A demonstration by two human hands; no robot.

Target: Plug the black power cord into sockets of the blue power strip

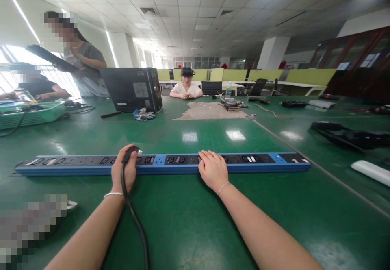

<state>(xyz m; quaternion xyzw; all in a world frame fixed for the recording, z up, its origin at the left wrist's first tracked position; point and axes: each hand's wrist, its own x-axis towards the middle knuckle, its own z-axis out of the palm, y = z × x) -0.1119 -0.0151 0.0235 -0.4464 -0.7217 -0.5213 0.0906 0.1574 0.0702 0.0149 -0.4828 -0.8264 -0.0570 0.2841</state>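
You have a long, thin power strip with blue sides and a black top full of sockets lying flat on the shiny green table, right in front of you. Its long side runs from left to right, across your reach. Your left hand is curled around a black plug with shiny metal pins, and its thick black cord runs down toward you. The plug is by the strip's far edge, left of the middle, with its pins pointing right. I can't tell how high it is. The sockets between your hands are just beside the pins, so your left hand is the nearer one for the plug. Your right hand lies on the strip, right of the middle, fingers close together. I can't tell if its thumb is pinching.
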